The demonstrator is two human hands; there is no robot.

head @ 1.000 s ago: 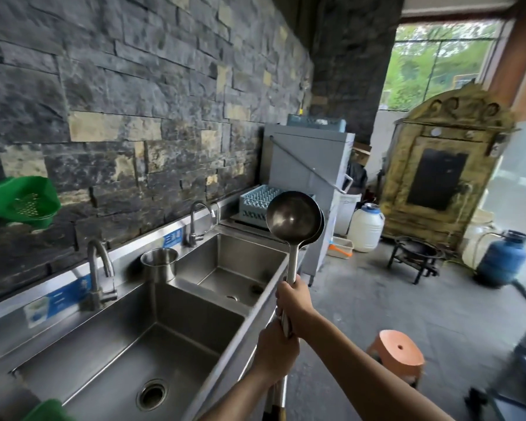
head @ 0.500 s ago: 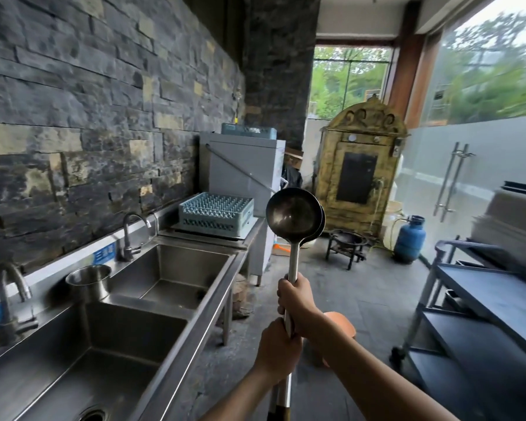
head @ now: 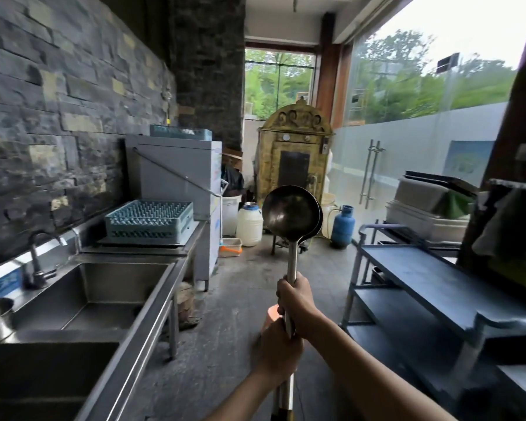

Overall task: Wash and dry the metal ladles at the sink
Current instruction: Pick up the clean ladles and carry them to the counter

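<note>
- Both hands hold the metal ladles (head: 292,212) upright by their long handles, out over the floor.
- The right hand (head: 295,302) grips higher; the left hand (head: 278,349) grips just below.
- The sink (head: 104,287) sits off to the left, dry-looking.
- I think washing is not yet begun; next, the ladles must swing left over the sink, under the tap (head: 38,256).

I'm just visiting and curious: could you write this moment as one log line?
ladles: two, nested, upright | left hand: grips handles low | right hand: grips higher | sink: at left, ladles not over it
</note>
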